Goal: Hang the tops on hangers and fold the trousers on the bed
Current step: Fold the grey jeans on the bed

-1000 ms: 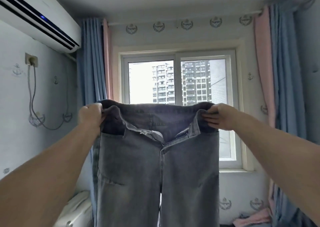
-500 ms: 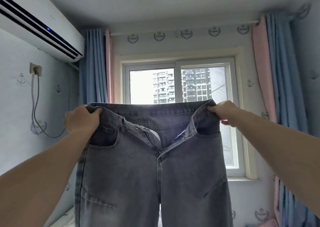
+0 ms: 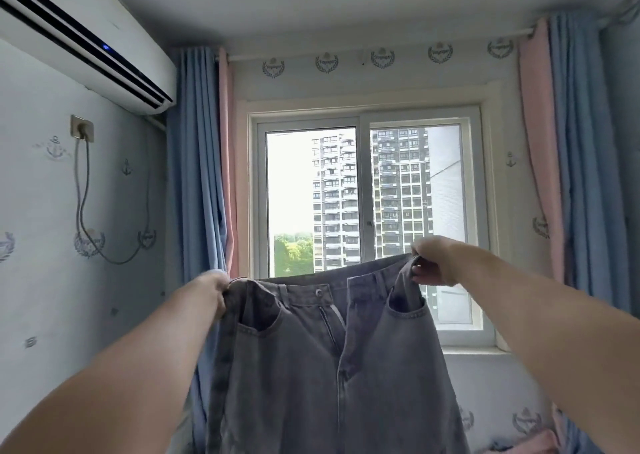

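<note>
I hold the grey jeans (image 3: 311, 377) up in the air at 6 o'clock, fly open and facing me, legs dropping out of frame. My left hand (image 3: 213, 289) grips the waistband's 9 o'clock edge. My right hand (image 3: 434, 261) pinches the 3 o'clock edge a little higher, so the waistband tilts. The window (image 3: 363, 194) is behind at 12 o'clock. There is open air on both sides, out to the blue curtains (image 3: 197, 176).

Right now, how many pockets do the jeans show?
2. One pocket by the left hand, another pocket under the right hand. The back of the jeans may hide more.
</note>
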Action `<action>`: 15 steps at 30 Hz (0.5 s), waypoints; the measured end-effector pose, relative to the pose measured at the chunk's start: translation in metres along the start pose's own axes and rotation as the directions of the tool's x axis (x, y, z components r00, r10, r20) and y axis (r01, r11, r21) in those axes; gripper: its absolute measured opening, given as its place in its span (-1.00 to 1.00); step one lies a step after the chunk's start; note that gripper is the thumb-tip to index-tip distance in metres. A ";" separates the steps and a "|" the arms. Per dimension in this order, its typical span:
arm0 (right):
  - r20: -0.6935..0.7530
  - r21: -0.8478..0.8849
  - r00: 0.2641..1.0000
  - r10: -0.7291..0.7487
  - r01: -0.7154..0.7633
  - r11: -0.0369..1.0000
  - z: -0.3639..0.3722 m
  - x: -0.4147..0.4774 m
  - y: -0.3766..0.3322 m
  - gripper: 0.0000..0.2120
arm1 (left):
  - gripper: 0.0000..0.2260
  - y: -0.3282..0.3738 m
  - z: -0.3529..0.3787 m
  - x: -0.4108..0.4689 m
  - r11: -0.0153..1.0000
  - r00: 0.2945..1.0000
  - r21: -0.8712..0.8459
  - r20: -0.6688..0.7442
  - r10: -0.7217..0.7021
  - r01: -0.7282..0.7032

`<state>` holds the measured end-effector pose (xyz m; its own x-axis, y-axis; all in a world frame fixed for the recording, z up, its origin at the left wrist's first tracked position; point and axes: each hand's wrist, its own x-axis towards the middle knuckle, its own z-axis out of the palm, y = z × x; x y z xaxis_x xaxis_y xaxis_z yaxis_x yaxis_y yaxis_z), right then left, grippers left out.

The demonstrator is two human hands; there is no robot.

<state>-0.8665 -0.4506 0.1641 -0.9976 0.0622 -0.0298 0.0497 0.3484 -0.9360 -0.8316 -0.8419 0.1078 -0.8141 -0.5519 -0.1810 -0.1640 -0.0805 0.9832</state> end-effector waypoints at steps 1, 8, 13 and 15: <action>0.048 0.021 0.999 -0.022 0.021 1.000 0.007 -0.006 -0.001 -0.71 | -0.48 -0.003 0.011 -0.004 0.998 1.000 -0.059 0.005 0.012 -0.012; 0.293 0.080 0.941 -0.173 0.156 0.985 0.035 -0.024 -0.018 -0.77 | -0.73 0.008 0.082 -0.068 0.905 0.940 -0.407 0.244 0.237 -0.122; 0.291 0.094 0.917 -0.274 0.258 0.962 0.039 -0.037 -0.024 -0.83 | -0.67 0.011 0.104 -0.103 0.879 0.868 -0.441 0.347 0.354 -0.182; 0.286 0.104 0.909 -0.302 0.284 0.953 0.041 -0.045 -0.027 -0.83 | -0.68 0.009 0.110 -0.116 0.868 0.844 -0.439 0.353 0.404 -0.232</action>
<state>-0.8250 -0.5008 0.1766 -0.9359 -0.3159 0.1558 -0.2412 0.2527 -0.9370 -0.7999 -0.6869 0.1347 -0.9500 -0.2048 0.2358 0.2911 -0.3067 0.9062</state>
